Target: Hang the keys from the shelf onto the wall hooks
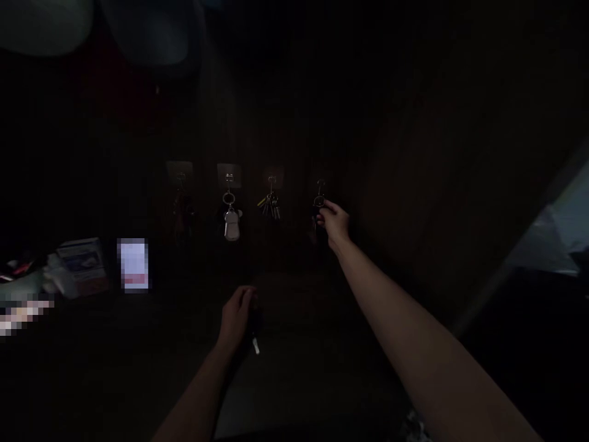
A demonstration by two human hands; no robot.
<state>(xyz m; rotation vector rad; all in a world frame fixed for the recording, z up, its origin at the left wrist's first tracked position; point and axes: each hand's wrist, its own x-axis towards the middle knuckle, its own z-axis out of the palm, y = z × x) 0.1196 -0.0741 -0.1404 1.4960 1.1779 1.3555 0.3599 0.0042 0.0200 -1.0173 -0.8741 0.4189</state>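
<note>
My right hand (335,224) is closed at the rightmost wall hook, its fingertips pinching a key ring (319,201) that hangs there. Below the ring, dark keys (313,234) show only faintly. Lower down and to the left, my left hand (235,312) is curled closed around something dark, from which a key (256,345) with a pale metal blade sticks out. Between the hands and the other hooks hang a bunch of small keys (271,206), one of them yellow, and a pale bear-shaped keychain (232,224) on a ring.
The scene is very dark. A dim bundle (183,212) hangs from the leftmost hook. At left are a lit, pixelated screen (133,264), a printed box (85,264) and assorted items. Caps or similar rounded things (147,34) hang above. A pale plastic-like sheet (543,245) lies at right.
</note>
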